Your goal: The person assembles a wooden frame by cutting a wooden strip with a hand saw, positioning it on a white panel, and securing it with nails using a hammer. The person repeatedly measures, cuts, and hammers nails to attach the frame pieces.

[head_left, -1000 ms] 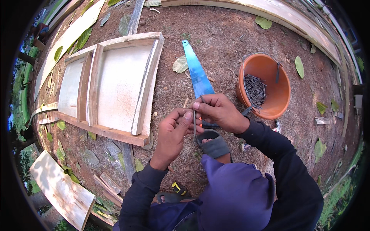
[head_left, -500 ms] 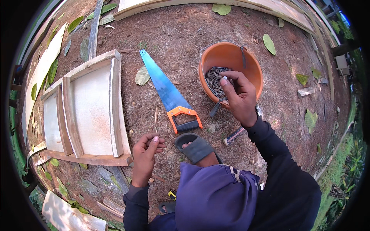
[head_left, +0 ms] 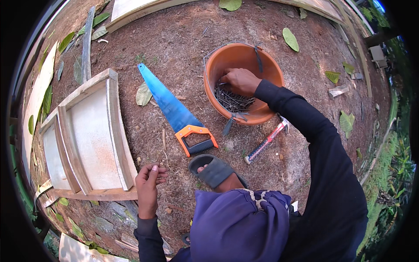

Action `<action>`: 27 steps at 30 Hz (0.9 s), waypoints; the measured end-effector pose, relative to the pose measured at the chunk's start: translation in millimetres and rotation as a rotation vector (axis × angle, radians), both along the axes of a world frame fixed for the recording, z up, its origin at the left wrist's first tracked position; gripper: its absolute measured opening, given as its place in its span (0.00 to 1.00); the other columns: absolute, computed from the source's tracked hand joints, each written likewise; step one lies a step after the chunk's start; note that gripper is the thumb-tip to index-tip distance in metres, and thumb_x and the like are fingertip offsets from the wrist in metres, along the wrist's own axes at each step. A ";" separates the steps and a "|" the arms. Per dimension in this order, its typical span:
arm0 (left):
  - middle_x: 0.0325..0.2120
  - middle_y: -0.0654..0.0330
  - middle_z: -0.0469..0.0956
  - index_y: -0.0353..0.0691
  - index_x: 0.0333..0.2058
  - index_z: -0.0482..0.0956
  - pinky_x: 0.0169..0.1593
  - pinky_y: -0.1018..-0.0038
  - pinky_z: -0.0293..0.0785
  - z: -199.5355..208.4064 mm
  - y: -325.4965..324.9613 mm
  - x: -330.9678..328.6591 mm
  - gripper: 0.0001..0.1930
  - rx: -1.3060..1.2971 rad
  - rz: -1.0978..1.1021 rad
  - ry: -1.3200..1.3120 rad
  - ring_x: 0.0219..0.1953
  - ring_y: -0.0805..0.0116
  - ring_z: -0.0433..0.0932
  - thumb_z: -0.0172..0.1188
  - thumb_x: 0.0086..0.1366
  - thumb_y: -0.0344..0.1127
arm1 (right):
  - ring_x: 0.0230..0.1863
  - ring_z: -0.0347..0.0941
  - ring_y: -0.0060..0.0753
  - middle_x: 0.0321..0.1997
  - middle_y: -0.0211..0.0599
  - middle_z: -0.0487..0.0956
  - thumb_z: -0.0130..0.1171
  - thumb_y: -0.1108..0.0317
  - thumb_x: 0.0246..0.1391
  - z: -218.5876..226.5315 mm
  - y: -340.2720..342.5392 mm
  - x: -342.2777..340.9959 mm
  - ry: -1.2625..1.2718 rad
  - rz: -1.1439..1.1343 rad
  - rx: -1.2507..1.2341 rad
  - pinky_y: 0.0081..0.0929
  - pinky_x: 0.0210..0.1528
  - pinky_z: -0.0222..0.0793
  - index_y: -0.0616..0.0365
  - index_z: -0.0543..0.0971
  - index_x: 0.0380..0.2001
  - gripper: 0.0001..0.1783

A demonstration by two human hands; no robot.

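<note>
My right hand reaches down into an orange bucket. Its fingers are curled, their tips at a heap of loose nails in the bottom; what they grip is hidden. To the left, above the ground, my left hand is closed, thumb laid against bent fingers. Whether it holds anything small I cannot make out. Between the hands lies a handsaw with a blue blade and an orange and black handle. Right of it, below the bucket, a hammer with a red and black handle rests on the soil.
A wooden frame with pale panels lies at the left, near my left hand. Long boards run along the far side. My sandalled foot is just below the saw handle. Fallen leaves dot the ground.
My right hand has gone from above the bucket's near side down into it, at the nails. More of the hammer shows. My left hand keeps its closed pose while the whole view has shifted.
</note>
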State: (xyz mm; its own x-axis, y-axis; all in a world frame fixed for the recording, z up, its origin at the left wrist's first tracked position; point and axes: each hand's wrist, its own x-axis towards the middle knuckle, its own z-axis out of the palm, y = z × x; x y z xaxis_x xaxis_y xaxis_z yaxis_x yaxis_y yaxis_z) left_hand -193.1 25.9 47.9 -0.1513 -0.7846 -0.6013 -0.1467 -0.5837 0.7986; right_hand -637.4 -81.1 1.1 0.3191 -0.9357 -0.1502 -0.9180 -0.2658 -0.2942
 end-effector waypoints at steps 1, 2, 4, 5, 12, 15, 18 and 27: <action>0.37 0.57 0.83 0.33 0.48 0.78 0.40 0.78 0.76 -0.2 0.4 1.3 0.13 0.002 0.004 -0.002 0.36 0.73 0.82 0.55 0.76 0.39 | 0.45 0.81 0.54 0.45 0.47 0.82 0.61 0.69 0.52 -3.7 -4.3 5.4 0.026 0.037 0.045 0.49 0.47 0.76 0.50 0.87 0.44 0.16; 0.37 0.57 0.83 0.34 0.48 0.78 0.40 0.78 0.76 -0.8 0.9 2.3 0.13 0.004 0.007 -0.002 0.36 0.73 0.82 0.55 0.76 0.39 | 0.45 0.81 0.54 0.46 0.48 0.82 0.61 0.70 0.51 -6.0 -6.9 8.6 0.054 0.074 0.090 0.49 0.48 0.76 0.50 0.87 0.45 0.17; 0.37 0.57 0.83 0.34 0.48 0.78 0.40 0.78 0.76 -1.1 2.1 3.2 0.13 0.003 0.008 -0.011 0.36 0.73 0.82 0.55 0.76 0.39 | 0.45 0.81 0.54 0.46 0.47 0.82 0.60 0.70 0.51 -6.7 -9.9 11.7 0.057 0.123 0.064 0.49 0.48 0.76 0.50 0.87 0.44 0.17; 0.37 0.57 0.83 0.34 0.48 0.78 0.40 0.78 0.76 -1.0 2.2 2.9 0.13 0.000 0.005 -0.019 0.36 0.73 0.82 0.55 0.76 0.39 | 0.45 0.81 0.54 0.46 0.47 0.82 0.60 0.70 0.51 -6.6 -11.5 13.6 0.058 0.148 0.050 0.49 0.48 0.76 0.50 0.87 0.44 0.16; 0.36 0.58 0.83 0.37 0.47 0.77 0.41 0.77 0.76 1.3 1.7 4.7 0.13 -0.015 -0.021 -0.022 0.37 0.72 0.82 0.55 0.76 0.41 | 0.35 0.82 0.40 0.40 0.37 0.85 0.64 0.67 0.59 -0.3 -13.0 -17.8 -0.319 0.040 -0.078 0.40 0.39 0.77 0.54 0.85 0.43 0.10; 0.36 0.58 0.83 0.36 0.47 0.77 0.41 0.77 0.76 0.9 3.8 6.7 0.13 -0.018 -0.004 -0.013 0.37 0.72 0.82 0.55 0.76 0.41 | 0.33 0.78 0.26 0.38 0.34 0.86 0.64 0.65 0.63 39.2 -12.0 -22.4 -0.743 -0.334 0.134 0.28 0.37 0.74 0.58 0.84 0.44 0.11; 0.36 0.58 0.83 0.36 0.47 0.77 0.41 0.77 0.76 0.7 5.0 0.8 0.13 0.004 -0.028 -0.013 0.36 0.72 0.82 0.55 0.76 0.40 | 0.28 0.71 0.10 0.39 0.31 0.86 0.63 0.64 0.67 70.1 -2.4 -19.6 -0.972 -0.471 0.253 0.14 0.30 0.68 0.63 0.82 0.47 0.13; 0.36 0.57 0.83 0.33 0.49 0.77 0.41 0.77 0.77 -5.2 5.9 -6.5 0.14 -0.012 -0.064 0.025 0.37 0.71 0.82 0.55 0.75 0.39 | 0.40 0.82 0.28 0.46 0.43 0.85 0.48 0.63 0.73 104.5 15.0 19.1 -1.418 -0.555 0.530 0.25 0.44 0.80 0.64 0.74 0.49 0.14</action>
State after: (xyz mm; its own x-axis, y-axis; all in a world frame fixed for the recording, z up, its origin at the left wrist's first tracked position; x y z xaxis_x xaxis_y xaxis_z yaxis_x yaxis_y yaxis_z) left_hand -199.7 31.7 42.7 -0.2162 -0.7798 -0.5875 -0.1628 -0.5645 0.8092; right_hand -618.4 -66.1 105.5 0.1327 -0.9187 -0.3721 0.2163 0.3932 -0.8937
